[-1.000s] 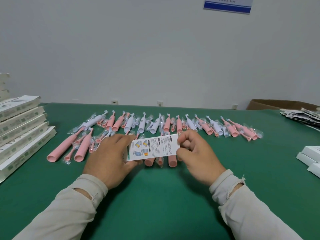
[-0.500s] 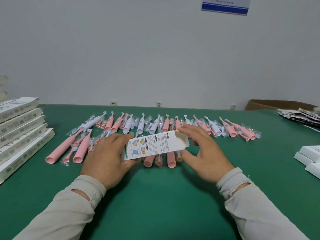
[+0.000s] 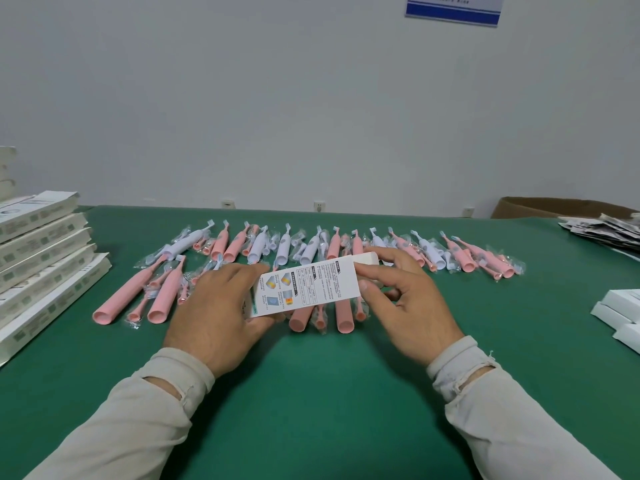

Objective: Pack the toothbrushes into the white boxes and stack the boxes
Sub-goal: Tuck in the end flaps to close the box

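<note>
Green surface, one white box held just above it at centre, printed panel facing up, long axis running left-low to right-high. Left hand grips the box's near-left end, fingers curled round it from behind. Right hand is at the far-right end — thumb on the printed face near the edge, fingers bent over the end flap, which stands lifted and not tucked; reads as a light pinch on the box end. Whether anything is inside the box cannot be told. Beyond and under the box lie the toothbrushes in a loose row, pink and white handles in clear wrap, most heads pointing away; two pink handles show directly beneath the box. Stack of boxes sits at the left edge of the surface, well apart; a few more white boxes at the right edge, leaflets behind them. Judgement: the step in hand is working the end of this box — opening or closing the flap, not clear which. If open for loading, next move calls for a steady left-hand hold, mouth kept square, and one wrapped toothbrush slid in lengthwise; if closing, tuck the flap flush before carrying the box to the stack.
</note>
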The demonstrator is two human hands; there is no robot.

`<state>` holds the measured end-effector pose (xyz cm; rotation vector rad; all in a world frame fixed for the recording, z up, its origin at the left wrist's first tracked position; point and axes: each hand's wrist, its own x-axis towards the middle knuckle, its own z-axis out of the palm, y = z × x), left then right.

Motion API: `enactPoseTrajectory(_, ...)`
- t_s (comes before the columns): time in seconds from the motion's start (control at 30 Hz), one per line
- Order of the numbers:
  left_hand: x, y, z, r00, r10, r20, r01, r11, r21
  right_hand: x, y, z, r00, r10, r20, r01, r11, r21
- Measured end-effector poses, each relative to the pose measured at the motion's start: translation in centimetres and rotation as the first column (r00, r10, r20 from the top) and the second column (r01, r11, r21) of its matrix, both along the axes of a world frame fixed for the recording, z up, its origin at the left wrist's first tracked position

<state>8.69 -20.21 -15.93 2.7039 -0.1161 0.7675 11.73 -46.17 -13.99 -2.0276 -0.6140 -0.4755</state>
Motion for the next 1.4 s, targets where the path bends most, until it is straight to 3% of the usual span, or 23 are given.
enactPoseTrajectory(0.23, -0.04, -0.07, 0.02, 1.000, 0.009, -0.002, -0.009, 1.000, -0.010, -0.21, 0.05, 0.03, 0.997, -0.053, 0.050, 0.052, 0.998, 0.022)
enactPoseTrajectory(0.43, -0.12, -0.13, 0.15, 1.000, 0.029, 0.008, -0.029, 0.997, -0.073, 0.12, 0.69, -0.11, 0.996, 0.046, -0.074, -0.013, 0.921, 0.389)
enactPoseTrajectory(0.83, -0.19, -0.28, 0.24, 0.999, 0.038, 0.001, -0.038, 0.999, -0.037, 0.28, 0.58, -0.34, 0.984, 0.109, -0.143, -0.041, 0.911, 0.410)
enactPoseTrajectory(1.4, -0.45, -0.49, 0.44, 0.999, 0.036, -0.013, -0.037, 0.999, -0.017, 0.25, 0.49, -0.25, 0.993, 0.010, -0.122, 0.032, 0.940, 0.340)
